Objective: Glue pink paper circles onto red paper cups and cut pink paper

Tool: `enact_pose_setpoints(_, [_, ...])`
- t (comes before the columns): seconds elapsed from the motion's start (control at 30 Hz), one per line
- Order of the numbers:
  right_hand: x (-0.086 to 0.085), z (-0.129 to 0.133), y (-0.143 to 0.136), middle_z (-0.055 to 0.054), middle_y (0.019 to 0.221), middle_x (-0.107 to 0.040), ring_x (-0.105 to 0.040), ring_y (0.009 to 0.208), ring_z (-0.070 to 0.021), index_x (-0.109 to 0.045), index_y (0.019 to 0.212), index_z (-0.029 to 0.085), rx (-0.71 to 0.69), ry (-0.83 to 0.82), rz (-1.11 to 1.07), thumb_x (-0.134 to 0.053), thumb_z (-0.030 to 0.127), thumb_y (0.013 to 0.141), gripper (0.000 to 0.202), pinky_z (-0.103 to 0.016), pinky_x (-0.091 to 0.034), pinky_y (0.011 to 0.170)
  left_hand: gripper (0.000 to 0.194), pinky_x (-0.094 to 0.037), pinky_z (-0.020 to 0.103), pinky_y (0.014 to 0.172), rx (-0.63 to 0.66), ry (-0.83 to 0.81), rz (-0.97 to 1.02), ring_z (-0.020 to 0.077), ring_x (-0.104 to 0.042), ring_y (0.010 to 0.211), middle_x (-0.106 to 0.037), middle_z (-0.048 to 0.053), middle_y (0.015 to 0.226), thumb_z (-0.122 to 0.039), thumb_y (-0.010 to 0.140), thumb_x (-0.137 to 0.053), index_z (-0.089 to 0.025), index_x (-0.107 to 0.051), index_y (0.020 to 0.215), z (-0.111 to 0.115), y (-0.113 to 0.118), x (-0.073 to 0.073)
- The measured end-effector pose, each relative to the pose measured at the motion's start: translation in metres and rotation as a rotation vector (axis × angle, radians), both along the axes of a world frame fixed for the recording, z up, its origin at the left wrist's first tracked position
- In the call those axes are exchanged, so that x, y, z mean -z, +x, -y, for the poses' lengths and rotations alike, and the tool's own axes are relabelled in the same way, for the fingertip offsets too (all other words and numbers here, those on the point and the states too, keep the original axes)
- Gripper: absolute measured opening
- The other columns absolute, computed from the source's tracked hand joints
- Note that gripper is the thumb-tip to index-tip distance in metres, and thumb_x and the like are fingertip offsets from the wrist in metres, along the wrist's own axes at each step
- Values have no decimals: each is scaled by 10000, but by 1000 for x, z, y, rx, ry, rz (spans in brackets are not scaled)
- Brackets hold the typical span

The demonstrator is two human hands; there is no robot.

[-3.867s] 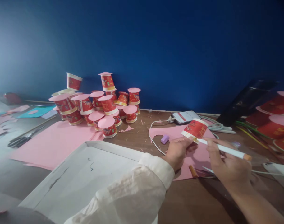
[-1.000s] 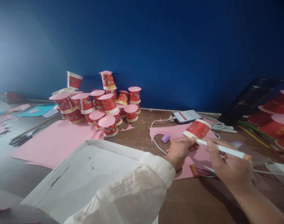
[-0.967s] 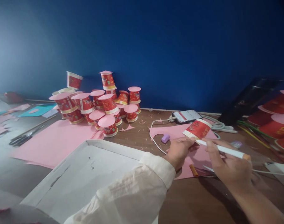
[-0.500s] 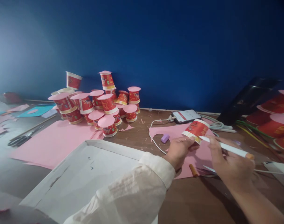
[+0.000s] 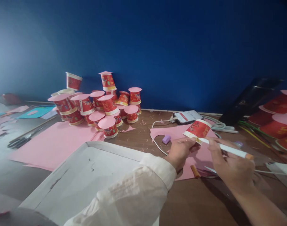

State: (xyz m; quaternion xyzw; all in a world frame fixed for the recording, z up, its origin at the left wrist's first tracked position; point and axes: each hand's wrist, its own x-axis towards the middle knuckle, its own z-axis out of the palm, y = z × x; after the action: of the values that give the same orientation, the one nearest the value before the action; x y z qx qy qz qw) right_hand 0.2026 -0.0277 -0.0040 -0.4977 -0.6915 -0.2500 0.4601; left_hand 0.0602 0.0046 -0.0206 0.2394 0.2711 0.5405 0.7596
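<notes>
The left hand (image 5: 181, 152) held a tilted red cup (image 5: 198, 128) over a pink sheet (image 5: 201, 160), thumb and fingers closed on its pale near edge. The right hand (image 5: 233, 163) gripped a white marker (image 5: 230, 149), its tip at that same edge. A phone (image 5: 188, 116) lay just beyond the cup, and brown tabletop (image 5: 186, 201) stretched nearer, between left sleeve (image 5: 155, 169) and right forearm (image 5: 263, 201).

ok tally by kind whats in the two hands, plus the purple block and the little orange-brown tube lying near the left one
Red paper cup, in the left hand: 1
White marker, in the right hand: 1
Purple block: 1
Orange-brown tube: 1
Total: 4
</notes>
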Motion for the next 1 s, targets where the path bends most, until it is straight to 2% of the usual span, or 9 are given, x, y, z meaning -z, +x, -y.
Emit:
enact_pose_setpoints(0.17, [1,-1,2,-89,843,-853,-811,741,-250,-858,965,206,54,-5,-29,-616,392,1053,318,-314,-560,649,280,-544,466,1062,11,-13,-28,229,-689,886,-705,92,813,-336,754,-944,-123,-761,754,-2,1,2])
enact_pose_setpoints(0.33, [-2,1,-2,-69,835,-850,-801,701,-222,-852,947,199,-65,-3,5,-648,321,1033,253,-281,-570,652,333,-534,451,1040,0,18,-29,219,-664,856,-680,77,786,-370,708,-978,-129,-751,742,-3,1,6])
enact_pose_setpoints(0.4, [-3,1,-3,-64,821,-846,-793,677,-218,-852,930,204,-70,-14,7,-647,318,1032,256,-280,-576,652,313,-536,448,1037,-1,21,-24,214,-653,844,-685,82,790,-357,704,-969,-128,-760,748,-3,1,6])
enact_pose_setpoints(0.6, [0,-2,2,-102,830,-846,-808,739,-237,-859,967,163,22,48,40,-667,292,1024,238,-282,-567,681,295,-557,464,1044,14,26,-30,239,-691,896,-706,85,802,-368,717,-946,-135,-768,755,-2,1,5])
enact_pose_setpoints(0.77, [4,-3,4,-102,823,-841,-813,769,-254,-866,963,186,78,19,-19,-660,351,1024,270,-296,-574,697,322,-555,474,1061,4,22,-26,251,-710,923,-721,102,838,-387,723,-950,-128,-760,752,-3,3,6])
enact_pose_setpoints(0.9, [2,-1,1,-88,784,-833,-797,713,-240,-866,926,205,25,-14,-28,-617,399,1044,337,-291,-573,675,274,-537,488,1091,10,31,-24,218,-677,855,-709,80,802,-347,749,-934,-130,-767,762,-5,3,10])
enact_pose_setpoints(1.0, [0,0,0,-83,763,-825,-776,660,-227,-868,914,205,-2,-10,3,-626,372,1041,320,-286,-554,649,246,-537,485,1097,13,51,-13,227,-688,873,-717,77,793,-322,753,-933,-133,-776,762,-6,2,11])
